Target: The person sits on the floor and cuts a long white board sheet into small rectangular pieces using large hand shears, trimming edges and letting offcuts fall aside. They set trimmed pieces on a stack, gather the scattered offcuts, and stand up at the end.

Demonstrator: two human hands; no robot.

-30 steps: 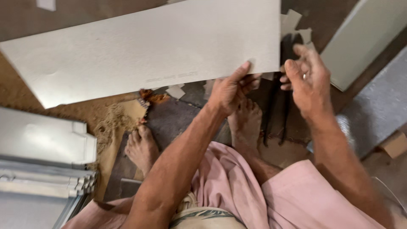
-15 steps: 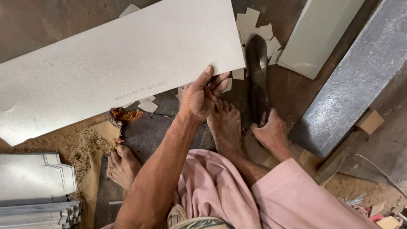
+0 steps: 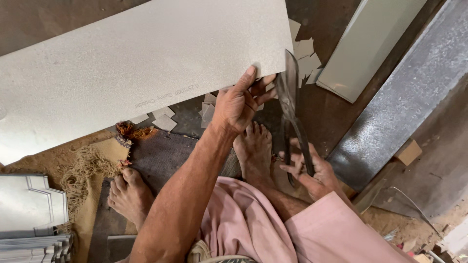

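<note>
Since half a second ago, your right hand (image 3: pixel 312 173) has lifted the metal shears (image 3: pixel 291 112) off the floor — fingers closed around the handles, blades just beside your left hand (image 3: pixel 239 104). That hand grips the grey sheet (image 3: pixel 141 73) at its near edge. The sheet's far end is cut off — blade opening unclear.

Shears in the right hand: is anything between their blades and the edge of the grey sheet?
Nothing visible. The shears, gripped by the right hand, point up at the sheet corner; the left hand pinches that edge just beside the blades, fingers close.
</note>
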